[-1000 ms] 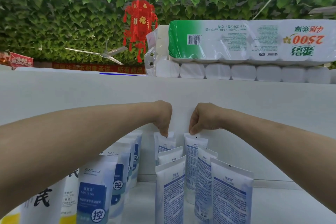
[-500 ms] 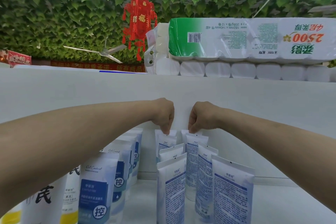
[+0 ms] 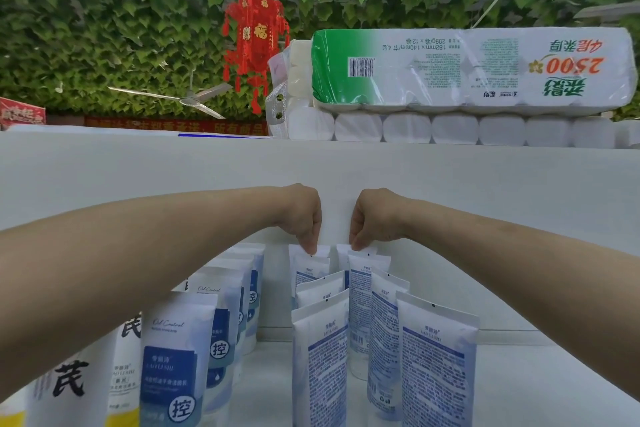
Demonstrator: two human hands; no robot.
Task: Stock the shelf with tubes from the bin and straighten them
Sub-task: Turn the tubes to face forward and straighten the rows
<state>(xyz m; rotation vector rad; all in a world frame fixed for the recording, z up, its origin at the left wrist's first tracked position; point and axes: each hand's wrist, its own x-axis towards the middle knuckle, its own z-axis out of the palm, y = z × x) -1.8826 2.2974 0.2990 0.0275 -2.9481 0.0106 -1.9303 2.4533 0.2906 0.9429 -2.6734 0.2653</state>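
White-and-blue tubes stand upright in rows on the white shelf (image 3: 519, 378). My left hand (image 3: 303, 218) reaches to the back and pinches the top edge of the rearmost tube of the left row (image 3: 311, 265). Beside it, my right hand (image 3: 372, 218) pinches the top of the rearmost tube of the right row (image 3: 363, 274). Nearer tubes (image 3: 320, 357) of both rows show their printed backs. The bin is out of view.
Another row of blue-labelled tubes (image 3: 173, 357) stands at the left under my left forearm. Packs of toilet rolls (image 3: 467, 69) lie on the shelf top above. A red lantern (image 3: 254, 42) and leafy wall fill the background. Bare shelf floor lies at the right.
Both hands have drawn closer together at the back of the shelf, and the two rear tubes they hold have shifted slightly toward each other.
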